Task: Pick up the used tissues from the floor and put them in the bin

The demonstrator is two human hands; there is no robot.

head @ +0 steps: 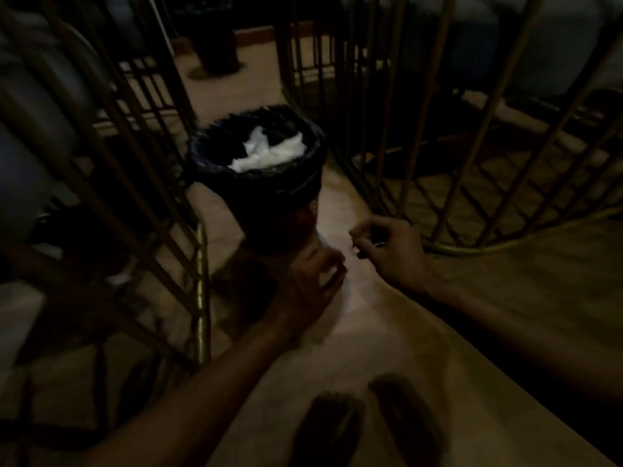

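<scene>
We crouch low so both hands reach the floor beside the bin [269, 183], already holding white tissues [269, 151]: left hand [312, 278] fingers curled on something pale, right hand [392, 247] fingers pinched, contents unclear.

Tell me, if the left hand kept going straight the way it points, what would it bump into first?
Probably the bin. The left hand points up and away, just short of the bin's dark base, with nothing visible between them. The picture is dim, so depth is uncertain.
</scene>
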